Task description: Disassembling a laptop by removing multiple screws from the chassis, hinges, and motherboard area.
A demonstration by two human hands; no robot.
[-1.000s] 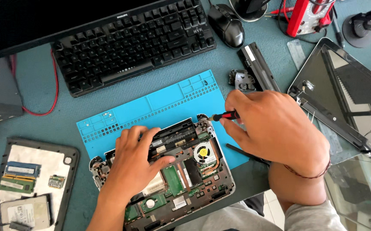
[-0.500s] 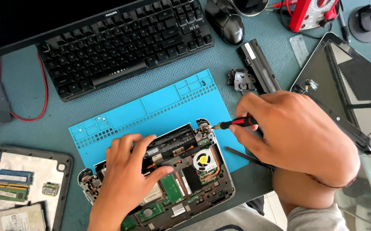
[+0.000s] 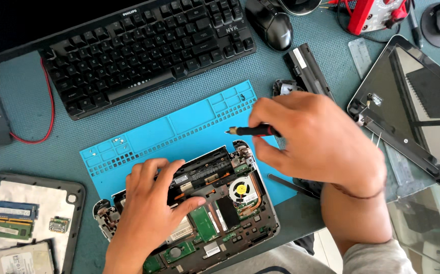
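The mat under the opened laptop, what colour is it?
The mat is bright blue, seen best in the head view, lying on the grey-green table.

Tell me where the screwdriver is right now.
In the head view, the screwdriver is in the right hand, over the blue mat, just above the opened laptop.

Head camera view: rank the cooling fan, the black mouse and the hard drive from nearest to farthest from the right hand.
From the right hand:
1. Cooling fan, just below-left, inside the opened laptop.
2. Black mouse, above, at the top of the desk.
3. Hard drive, far at the bottom-left corner, in the tray.
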